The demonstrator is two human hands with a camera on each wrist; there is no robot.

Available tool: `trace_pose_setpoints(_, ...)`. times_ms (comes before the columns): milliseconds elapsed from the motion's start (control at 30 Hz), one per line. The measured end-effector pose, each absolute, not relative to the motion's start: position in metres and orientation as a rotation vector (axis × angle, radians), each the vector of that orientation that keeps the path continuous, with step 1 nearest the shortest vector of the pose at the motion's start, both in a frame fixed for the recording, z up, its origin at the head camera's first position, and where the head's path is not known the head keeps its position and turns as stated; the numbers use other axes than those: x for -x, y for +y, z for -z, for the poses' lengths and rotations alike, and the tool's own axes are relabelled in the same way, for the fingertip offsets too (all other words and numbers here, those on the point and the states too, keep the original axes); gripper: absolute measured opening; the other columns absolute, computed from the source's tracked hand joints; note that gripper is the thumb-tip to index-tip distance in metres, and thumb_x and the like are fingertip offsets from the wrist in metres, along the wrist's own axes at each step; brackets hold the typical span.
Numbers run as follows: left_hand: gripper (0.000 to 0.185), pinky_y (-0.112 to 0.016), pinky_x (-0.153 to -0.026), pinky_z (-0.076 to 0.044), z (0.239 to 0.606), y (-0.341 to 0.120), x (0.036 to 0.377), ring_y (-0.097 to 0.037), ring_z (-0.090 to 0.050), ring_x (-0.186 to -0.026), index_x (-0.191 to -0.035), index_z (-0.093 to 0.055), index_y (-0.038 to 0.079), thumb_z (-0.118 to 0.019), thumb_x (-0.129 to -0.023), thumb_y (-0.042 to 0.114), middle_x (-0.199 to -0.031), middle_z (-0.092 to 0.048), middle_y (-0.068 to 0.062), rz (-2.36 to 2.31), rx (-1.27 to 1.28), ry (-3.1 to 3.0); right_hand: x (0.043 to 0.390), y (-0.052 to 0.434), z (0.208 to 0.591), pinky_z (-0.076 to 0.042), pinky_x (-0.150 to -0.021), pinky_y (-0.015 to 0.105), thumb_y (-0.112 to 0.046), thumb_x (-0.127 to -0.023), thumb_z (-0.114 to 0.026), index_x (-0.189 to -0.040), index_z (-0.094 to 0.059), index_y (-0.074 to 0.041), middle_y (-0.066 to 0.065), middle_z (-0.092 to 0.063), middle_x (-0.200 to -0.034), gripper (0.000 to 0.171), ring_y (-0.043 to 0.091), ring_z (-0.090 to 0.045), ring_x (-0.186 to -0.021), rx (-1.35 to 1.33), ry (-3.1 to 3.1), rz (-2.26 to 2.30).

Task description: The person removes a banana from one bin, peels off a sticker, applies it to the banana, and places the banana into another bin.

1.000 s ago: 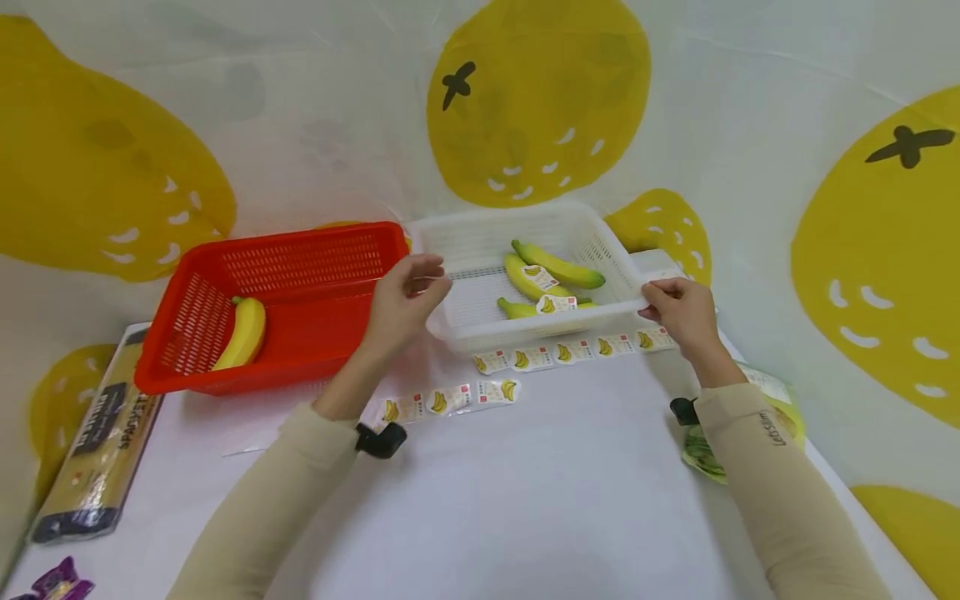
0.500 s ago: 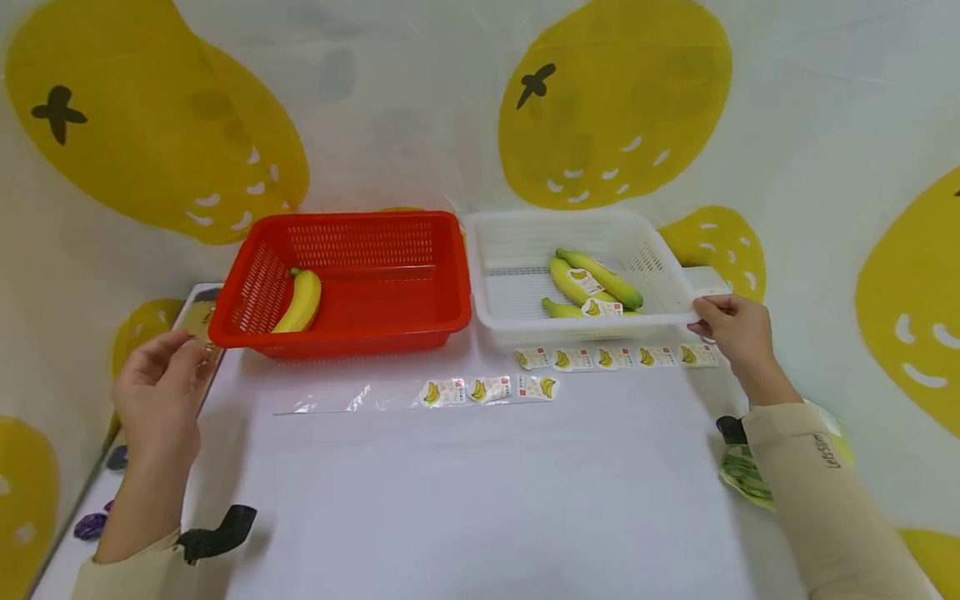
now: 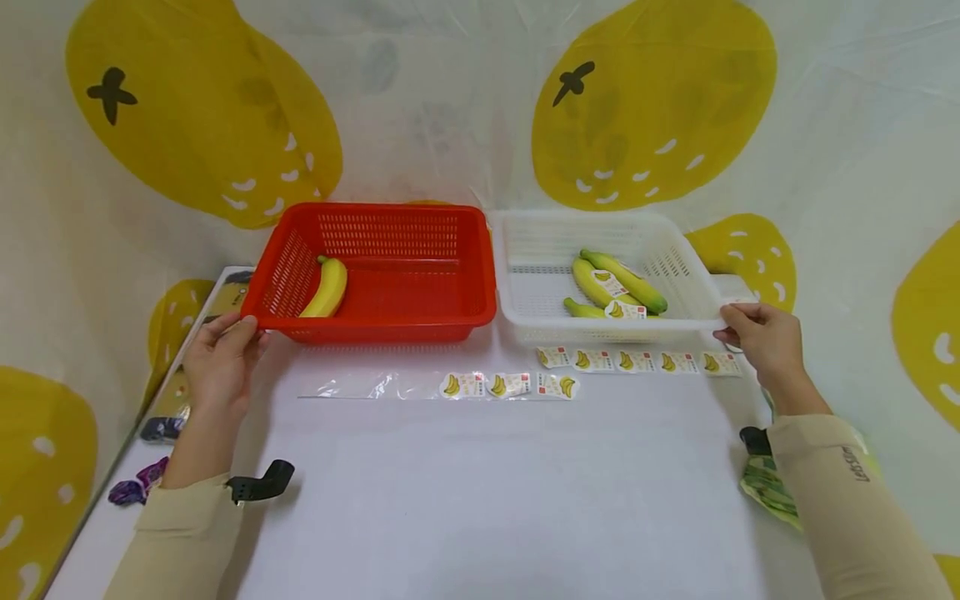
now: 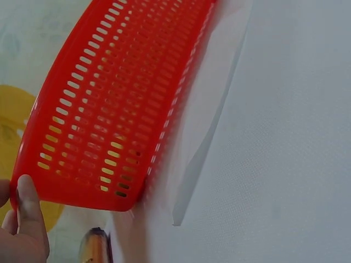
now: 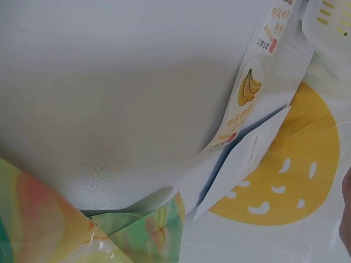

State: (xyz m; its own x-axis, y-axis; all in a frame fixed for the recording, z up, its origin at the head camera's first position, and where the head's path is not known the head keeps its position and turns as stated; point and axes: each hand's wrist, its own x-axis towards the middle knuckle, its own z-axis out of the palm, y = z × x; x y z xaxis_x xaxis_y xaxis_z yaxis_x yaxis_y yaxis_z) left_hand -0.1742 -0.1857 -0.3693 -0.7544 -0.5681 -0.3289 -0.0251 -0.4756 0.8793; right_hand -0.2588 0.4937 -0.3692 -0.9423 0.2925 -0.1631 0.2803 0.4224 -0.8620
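Observation:
A red basket (image 3: 390, 287) (image 4: 120, 104) holds one yellow banana (image 3: 326, 287). Right beside it a white basket (image 3: 525, 312) holds three greenish bananas (image 3: 618, 283), two with stickers on them. My left hand (image 3: 225, 358) touches the red basket's front left corner, its fingers (image 4: 30, 211) fairly straight against the rim. My right hand (image 3: 757, 337) grips the white basket's front right corner rim. Two strips of banana stickers (image 3: 637, 361) (image 3: 510, 385) lie on the white table in front of the baskets.
A clear backing strip (image 3: 352, 386) (image 4: 208, 142) trails left from the nearer stickers. A pasta packet (image 3: 176, 387) and purple wrapped items (image 3: 138, 492) lie at the table's left edge. A green-yellow packet (image 3: 768, 487) (image 5: 109, 230) sits by my right forearm.
My left hand has moved from the left side of the table to the red basket's front left corner. My right hand has stayed on the white basket's corner.

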Motion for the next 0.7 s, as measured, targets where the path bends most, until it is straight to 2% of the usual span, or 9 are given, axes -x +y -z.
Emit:
trace_pose_setpoints(267,0.038,-0.021,-0.069,-0.059,0.3702,-0.1849,0.1754,-0.012,-0.074,-0.082,-0.121,-0.065,0.013,-0.081,-0.086,0.013,-0.116,-0.063,-0.002,2.289,-0.845,-1.285,0.2588,0.4924,0.3678,-0.057,-0.068,0.014,-0.039,-0.101,-0.06,-0.119,-0.061,-0.015,-0.021,-0.061,-0.087,0.03,0.0,-0.07,-0.071,0.538,-2.65,-1.59)
trace_pose_setpoints(567,0.04,-0.021,-0.068,-0.059,0.3727,-0.1833,0.1762,-0.013,-0.074,-0.084,-0.124,-0.065,0.012,-0.08,-0.087,0.012,-0.116,-0.063,-0.003,2.279,-0.826,-1.255,0.2576,0.4892,0.3678,-0.056,-0.068,0.012,-0.046,-0.101,-0.058,-0.126,-0.06,-0.009,-0.019,-0.059,-0.089,0.045,0.0,-0.065,-0.072,0.527,-2.714,-1.414)
trace_pose_setpoints(633,0.041,-0.021,-0.068,-0.059,0.3728,-0.1832,0.1763,-0.013,-0.074,-0.085,-0.124,-0.065,0.011,-0.08,-0.087,0.012,-0.117,-0.063,-0.003,2.279,-0.822,-1.255,0.2582,0.4885,0.3663,-0.055,-0.068,0.012,-0.05,-0.101,-0.056,-0.132,-0.059,-0.007,-0.014,-0.06,-0.095,0.053,0.005,-0.065,-0.079,0.556,-2.753,-1.333)
trace_pose_setpoints(700,0.041,-0.021,-0.069,-0.059,0.3727,-0.1829,0.1762,-0.013,-0.074,-0.085,-0.124,-0.065,0.011,-0.08,-0.087,0.012,-0.117,-0.063,-0.003,2.279,-0.816,-1.253,0.2593,0.4874,0.3632,-0.053,-0.07,0.017,-0.053,-0.101,-0.052,-0.137,-0.056,-0.004,-0.003,-0.062,-0.107,0.061,0.014,-0.063,-0.09,0.569,-2.816,-1.223)
